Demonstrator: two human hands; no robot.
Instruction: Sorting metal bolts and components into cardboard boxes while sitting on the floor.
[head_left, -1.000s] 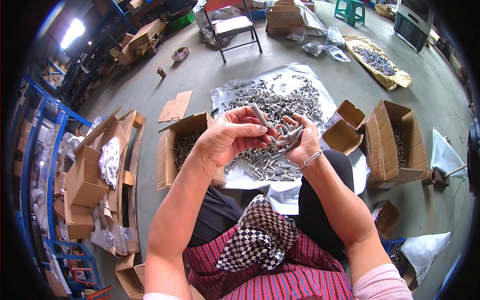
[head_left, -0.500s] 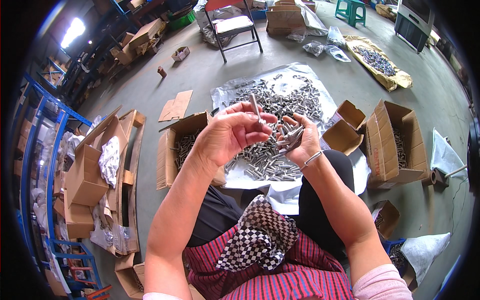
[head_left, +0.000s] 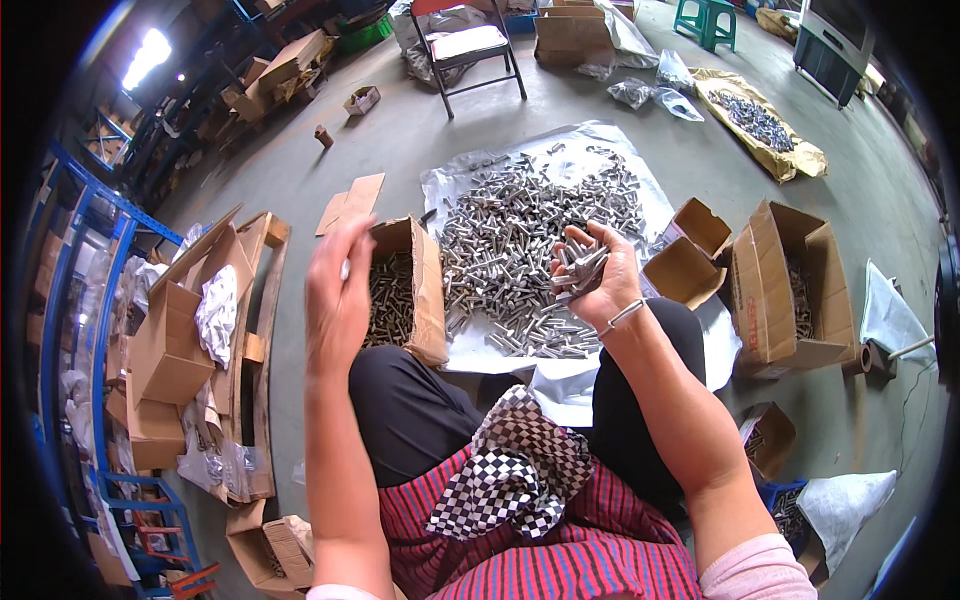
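My right hand (head_left: 596,272) is raised over my lap and grips a bundle of metal bolts (head_left: 580,268). My left hand (head_left: 338,300) is blurred, fingers apart, beside an open cardboard box (head_left: 425,290) holding bolts; whether it holds anything is unclear. A big pile of grey bolts (head_left: 530,225) lies on a silvery plastic sheet (head_left: 470,170) on the floor ahead of my knees. A checked cloth (head_left: 515,470) lies on my lap.
Open cardboard boxes (head_left: 775,290) stand to the right, one with metal parts. A pallet with flattened cartons (head_left: 190,320) lies at the left beside blue racking (head_left: 75,330). A folding chair (head_left: 470,45) stands beyond the sheet, and a yellow sack of parts (head_left: 760,120) lies far right.
My left hand has left my right hand and swung left to the bolt box. The single bolt it held up is no longer seen. My right hand stays put with its bundle.
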